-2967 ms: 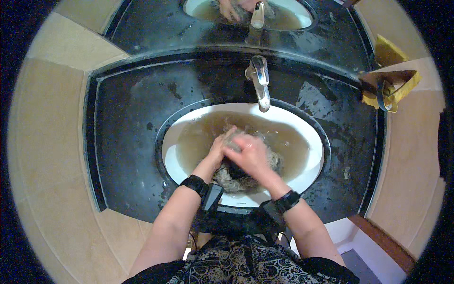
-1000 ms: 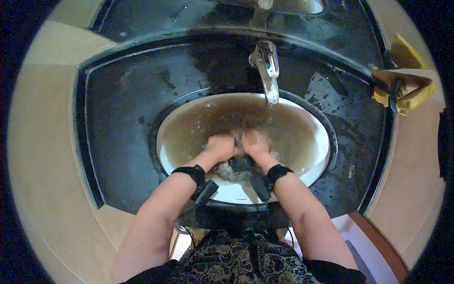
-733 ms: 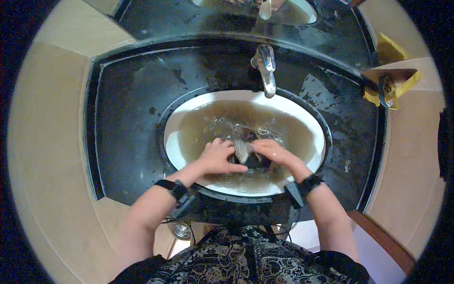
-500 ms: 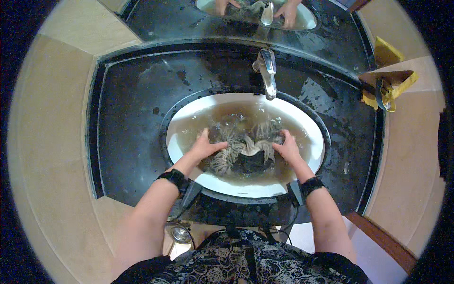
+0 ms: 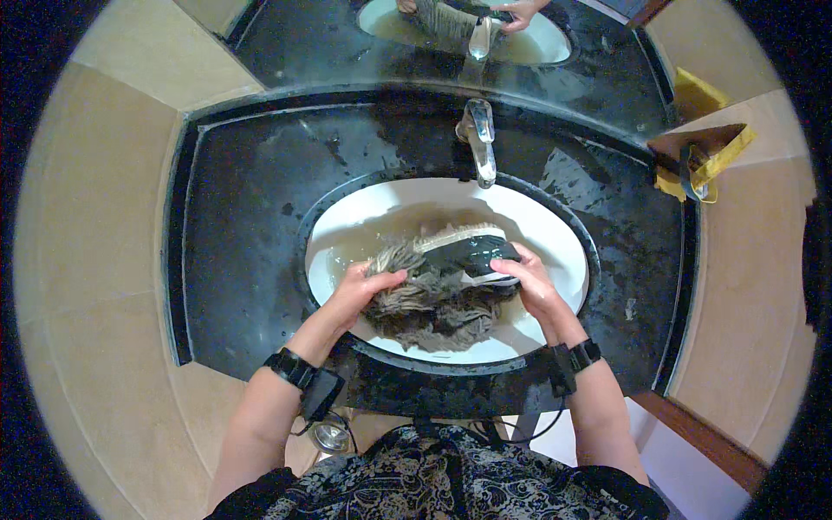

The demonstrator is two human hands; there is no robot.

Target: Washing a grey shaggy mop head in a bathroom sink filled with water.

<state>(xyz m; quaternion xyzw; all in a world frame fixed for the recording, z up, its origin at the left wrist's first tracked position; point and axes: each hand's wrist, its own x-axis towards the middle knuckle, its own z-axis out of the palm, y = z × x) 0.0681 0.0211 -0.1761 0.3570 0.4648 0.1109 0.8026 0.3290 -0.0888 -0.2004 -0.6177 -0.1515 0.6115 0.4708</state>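
Left hand (image 5: 354, 290) gripping grey strands (image 5: 406, 295) of 1 wet mop head (image 5: 455, 322), right hand (image 5: 536, 279) clasping its black backing (image 5: 466, 258), murky water (image 5: 386, 224) in white basin (image 5: 559, 251), chrome tap (image 5: 480, 143) behind

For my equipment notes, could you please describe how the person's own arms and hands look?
The left hand and right hand wear no gloves. Each wrist has a black band with a dark boxy device; thin dark cables run nearby. Sleeves are short and black, the top black with pale swirls.
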